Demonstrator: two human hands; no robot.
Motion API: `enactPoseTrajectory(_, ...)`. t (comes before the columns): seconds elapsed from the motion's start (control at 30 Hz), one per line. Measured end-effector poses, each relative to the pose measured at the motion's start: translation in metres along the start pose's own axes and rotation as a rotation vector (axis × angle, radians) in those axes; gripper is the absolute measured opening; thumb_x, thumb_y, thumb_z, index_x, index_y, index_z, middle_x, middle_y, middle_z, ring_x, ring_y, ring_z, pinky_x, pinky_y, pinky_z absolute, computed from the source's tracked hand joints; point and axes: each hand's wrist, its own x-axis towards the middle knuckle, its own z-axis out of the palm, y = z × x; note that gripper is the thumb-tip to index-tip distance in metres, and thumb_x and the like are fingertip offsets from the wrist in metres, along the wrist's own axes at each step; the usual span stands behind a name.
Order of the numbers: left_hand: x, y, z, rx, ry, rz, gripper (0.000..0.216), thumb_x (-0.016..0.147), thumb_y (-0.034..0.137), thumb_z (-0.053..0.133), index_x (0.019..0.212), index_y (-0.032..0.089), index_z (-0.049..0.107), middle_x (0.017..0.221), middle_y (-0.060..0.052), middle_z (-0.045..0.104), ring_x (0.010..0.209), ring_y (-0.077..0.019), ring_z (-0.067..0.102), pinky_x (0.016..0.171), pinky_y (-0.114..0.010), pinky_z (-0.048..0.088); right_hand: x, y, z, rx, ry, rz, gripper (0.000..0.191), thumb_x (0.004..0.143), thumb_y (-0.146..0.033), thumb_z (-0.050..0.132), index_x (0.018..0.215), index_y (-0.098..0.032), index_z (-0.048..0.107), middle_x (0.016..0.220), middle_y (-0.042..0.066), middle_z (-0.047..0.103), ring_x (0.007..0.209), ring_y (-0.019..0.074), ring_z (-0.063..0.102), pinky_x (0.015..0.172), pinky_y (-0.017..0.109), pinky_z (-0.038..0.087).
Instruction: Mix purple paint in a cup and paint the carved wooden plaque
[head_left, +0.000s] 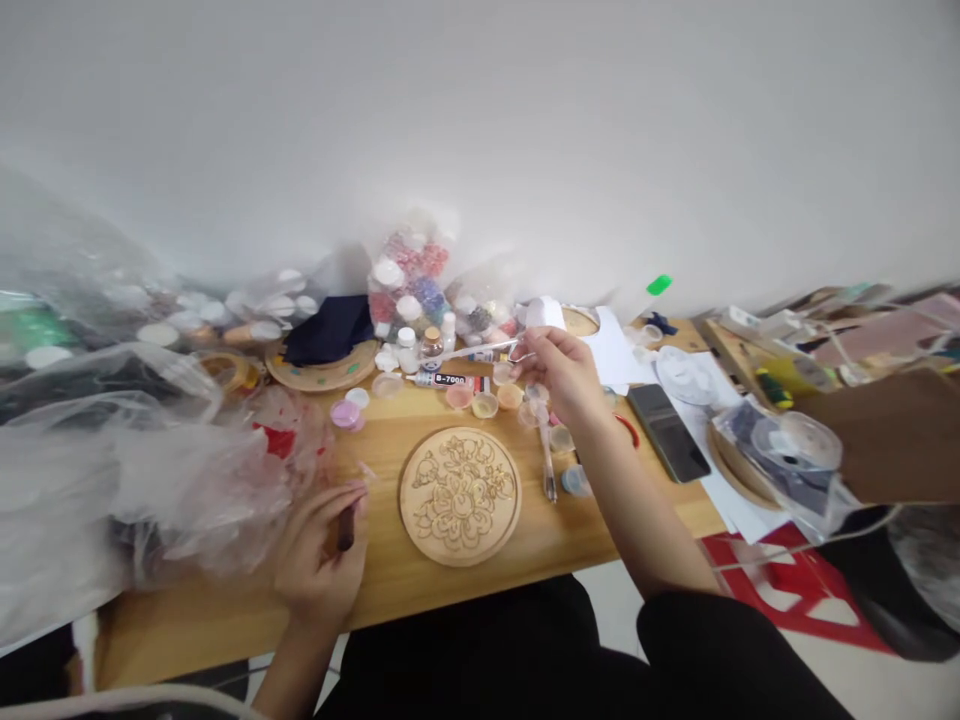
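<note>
A round wooden disc (460,495) carved with a flower pattern lies on the wooden table (420,590) in front of me. My left hand (321,560) rests left of the disc, fingers closed around a small dark stick-like object (346,525). My right hand (562,375) is raised beyond the disc and pinches a pair of thin metal tweezers (480,351) that points left, above several small round pots of coloured bits (484,403). A glue tube (446,380) lies by the pots. A pen-like tool (547,460) lies right of the disc.
Crumpled clear plastic bags (150,470) cover the table's left side. A bag of bead jars (412,285) stands at the back by the wall. A dark phone (667,432), white papers and another wooden disc (739,470) lie to the right. A brown box (892,430) sits at far right.
</note>
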Motion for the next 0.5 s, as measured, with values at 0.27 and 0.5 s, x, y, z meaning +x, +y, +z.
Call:
enactPoseTrajectory(0.27, 0.000, 0.003, 0.001, 0.044, 0.015, 0.004, 0.014, 0.086, 0.008, 0.064, 0.094, 0.018, 0.069, 0.087, -0.004, 0.072, 0.081, -0.0164, 0.069, 0.077, -0.032, 0.058, -0.006, 0.005, 0.048, 0.144, -0.275, 0.267, 0.025, 0.087, -0.041, 0.068, 0.078, -0.021, 0.056, 0.080, 0.001, 0.072, 0.063, 0.0115, 0.071, 0.054, 0.021, 0.054)
enactPoseTrajectory(0.5, 0.000, 0.005, 0.002, 0.022, 0.023, -0.022, 0.014, 0.087, 0.006, 0.063, 0.093, 0.017, 0.067, 0.088, -0.004, 0.072, 0.083, -0.0162, 0.070, 0.077, -0.032, 0.060, 0.011, 0.017, 0.097, 0.123, -0.239, 0.347, 0.024, 0.095, -0.025, 0.060, 0.072, -0.019, 0.055, 0.070, 0.000, 0.070, 0.054, 0.0099, 0.067, 0.049, 0.019, 0.053)
